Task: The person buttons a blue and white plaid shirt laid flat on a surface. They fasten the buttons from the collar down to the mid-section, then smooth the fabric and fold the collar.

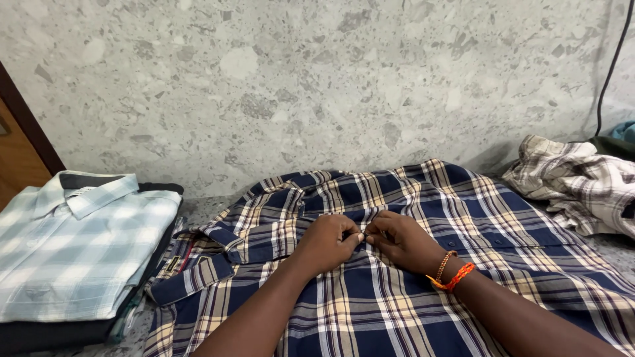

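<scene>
— Where was the navy-and-cream plaid shirt (397, 264)?

— Spread flat, front up, across the desk (188, 210), filling the middle and the five o'clock part of the view, its collar (264, 228) off toward nine o'clock from the hands.

— And the hands themselves?

— Both met on the button placket near the chest. The left hand (327, 242) had its fingers curled nearly closed, thumb and forefinger pinching a small pale button at the placket edge. The right hand (400, 239), an orange thread band and beads at its wrist, pinched the facing edge of the cloth, fingertips all but touching the left's. So the shirt lay directly beneath both hands and forearms.

— How would that cloth handle, do you think?

— Light, soft and limp, I judged; thin woven cotton that creases and slides easily on the stone-like top. It would want holding at the stiffer parts: the placket, the collar or the shoulder seams, rather than the loose body.

— What lay about it?

— At nine o'clock, well apart, a folded pale blue checked shirt (79, 244) sat on a dark folded garment (59, 330). At two o'clock a crumpled grey-and-white plaid shirt (582, 182) lay near the speckled wall (317, 79), with a black cable (612, 66) running up beside it.
</scene>
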